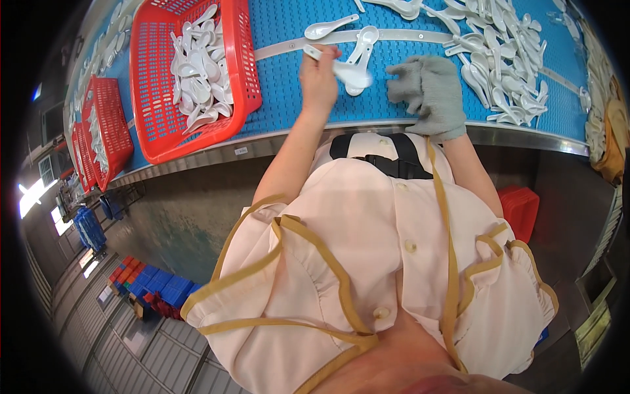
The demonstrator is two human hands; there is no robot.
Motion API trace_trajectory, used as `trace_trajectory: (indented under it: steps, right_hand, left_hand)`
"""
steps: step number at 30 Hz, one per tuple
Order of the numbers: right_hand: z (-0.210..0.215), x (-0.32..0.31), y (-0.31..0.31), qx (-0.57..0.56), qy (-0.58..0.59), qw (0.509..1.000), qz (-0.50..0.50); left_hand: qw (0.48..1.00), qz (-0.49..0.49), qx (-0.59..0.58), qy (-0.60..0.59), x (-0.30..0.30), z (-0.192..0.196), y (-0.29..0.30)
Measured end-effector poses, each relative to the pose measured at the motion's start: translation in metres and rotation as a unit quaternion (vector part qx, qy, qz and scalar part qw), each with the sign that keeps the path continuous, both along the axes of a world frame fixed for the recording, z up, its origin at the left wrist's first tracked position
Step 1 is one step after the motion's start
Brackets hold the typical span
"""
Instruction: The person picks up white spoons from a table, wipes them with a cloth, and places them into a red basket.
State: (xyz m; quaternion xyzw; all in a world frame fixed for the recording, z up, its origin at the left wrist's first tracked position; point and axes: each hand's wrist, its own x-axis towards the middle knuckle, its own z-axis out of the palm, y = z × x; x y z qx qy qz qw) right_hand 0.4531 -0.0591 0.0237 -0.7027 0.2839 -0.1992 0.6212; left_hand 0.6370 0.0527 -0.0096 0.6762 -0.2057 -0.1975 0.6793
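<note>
Bare and closed, my left hand (319, 80) grips a white spoon (351, 72) by its handle, with the bowl slightly blurred and pointing right. Above it, on the blue conveyor belt (282, 79), rests another white spoon (328, 27). Two or more white spoons lie overlapping just beyond the held one, one of them a spoon with its bowl away from me (369, 34). My right hand (430, 92), in a thick grey glove, is over the belt to the right, its fingers apart and nothing visible in them.
A red plastic basket (152, 115) with many white spoons stands on the belt to the left, further red baskets (119, 134) beyond it. A large heap of spoons (499, 52) spreads at the right. The metal edge (525, 139) runs before me; a red container (520, 209) sits below.
</note>
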Motion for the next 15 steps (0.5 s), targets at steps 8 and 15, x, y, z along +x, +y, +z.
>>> trace_trajectory:
  steps: [8, 15]
  right_hand:
    - [-0.028, 0.008, -0.012, -0.168, 0.086, 0.982, 0.031]
    - [-0.028, 0.023, -0.001, -0.456, 0.137, 0.875, 0.091]
  left_hand:
    - [0.78, -0.287, 0.522, -0.192, 0.001, -0.033, 0.009]
    - [0.896, -0.326, 0.283, 0.106, -0.024, -0.003, -0.003]
